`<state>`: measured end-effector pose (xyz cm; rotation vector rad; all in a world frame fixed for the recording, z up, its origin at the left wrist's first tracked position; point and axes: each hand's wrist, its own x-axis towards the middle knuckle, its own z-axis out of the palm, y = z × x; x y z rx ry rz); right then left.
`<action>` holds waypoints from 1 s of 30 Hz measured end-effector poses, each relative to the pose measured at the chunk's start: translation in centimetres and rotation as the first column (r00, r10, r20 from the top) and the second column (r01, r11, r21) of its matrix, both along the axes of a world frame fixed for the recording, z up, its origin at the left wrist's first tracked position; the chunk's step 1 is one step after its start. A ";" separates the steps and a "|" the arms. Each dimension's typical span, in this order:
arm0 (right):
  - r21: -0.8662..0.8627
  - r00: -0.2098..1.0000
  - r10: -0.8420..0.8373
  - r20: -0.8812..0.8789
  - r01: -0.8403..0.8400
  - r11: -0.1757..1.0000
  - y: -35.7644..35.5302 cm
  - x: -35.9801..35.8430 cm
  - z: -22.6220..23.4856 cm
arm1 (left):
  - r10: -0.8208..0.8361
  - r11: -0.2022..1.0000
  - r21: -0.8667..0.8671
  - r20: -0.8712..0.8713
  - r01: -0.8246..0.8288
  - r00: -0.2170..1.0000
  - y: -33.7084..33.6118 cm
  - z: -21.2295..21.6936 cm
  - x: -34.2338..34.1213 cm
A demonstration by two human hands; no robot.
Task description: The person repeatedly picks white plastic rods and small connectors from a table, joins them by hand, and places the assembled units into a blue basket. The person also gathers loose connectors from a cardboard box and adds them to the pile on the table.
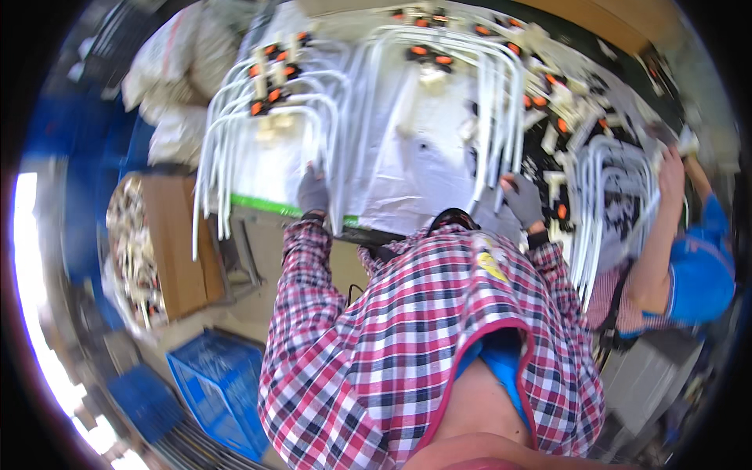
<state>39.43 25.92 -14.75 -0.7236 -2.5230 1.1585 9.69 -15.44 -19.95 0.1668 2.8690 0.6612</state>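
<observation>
- A worker in a plaid shirt leans over a counter covered with bent white tubes, gloved hands set well apart at its near edge.
- The left hand rests on the legs of a bundle of white tubes; whether its fingers close round one cannot be told.
- The right hand curls round the lower ends of a second tube bundle, apparently gripping them.
- Both bundles run lengthwise away from the worker, their arched tops with orange-and-black clips at the far side and open legs pointing back toward the hands.
- Each hand is nearest its own bundle, tubes lying straight ahead of the fingers.
- At the right, a co-worker's arm reaches up into another rack of tubes.
- A cardboard box and blue crate stand on the floor at left.
</observation>
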 end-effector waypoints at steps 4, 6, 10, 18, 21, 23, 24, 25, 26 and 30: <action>0.084 0.957 -0.261 -0.130 0.273 0.958 1.1 1.8 0.2 | -0.018 0.995 -0.095 -0.208 -0.002 0.978 0.0 0.4 0.5; 0.046 0.917 -0.346 -0.199 0.361 0.931 1.8 2.2 -0.9 | -0.027 0.991 -0.134 -0.193 0.001 0.981 0.9 1.3 0.0; 0.043 0.877 -0.434 -0.209 0.451 0.891 1.5 1.8 -1.3 | -0.006 0.994 -0.105 -0.300 -0.026 0.954 1.3 1.7 1.6; 0.276 0.820 -0.459 0.342 0.379 0.883 1.3 -4.4 -3.8 | 0.053 0.998 -0.012 -0.417 -0.063 0.907 2.0 3.4 2.6; -0.221 0.781 -0.622 0.054 0.617 0.756 3.1 -4.1 -6.3 | 0.007 0.998 0.058 -0.453 0.022 0.891 3.4 5.4 2.8; -0.470 0.785 -0.619 0.000 0.546 0.693 3.4 -2.9 -5.4 | -0.014 0.992 0.103 -0.479 0.072 0.878 4.2 6.1 3.1; -0.626 0.792 -0.609 -0.029 0.461 0.629 1.8 -2.5 -2.0 | -0.008 0.988 0.130 -0.488 0.082 0.873 4.4 6.4 3.3; -0.700 0.763 -0.646 -0.006 0.459 0.548 0.9 -1.6 0.3 | -0.003 0.981 0.167 -0.504 0.101 0.864 5.3 7.1 3.4; -0.763 0.724 -0.689 0.029 0.461 0.452 0.1 -0.3 1.9 | -0.061 0.971 0.166 -0.531 0.175 0.845 6.5 7.9 3.5; -0.739 0.674 -0.726 -0.136 0.419 0.528 -2.0 5.2 7.2 | -0.219 0.884 0.167 -0.678 0.437 0.702 12.2 12.5 3.3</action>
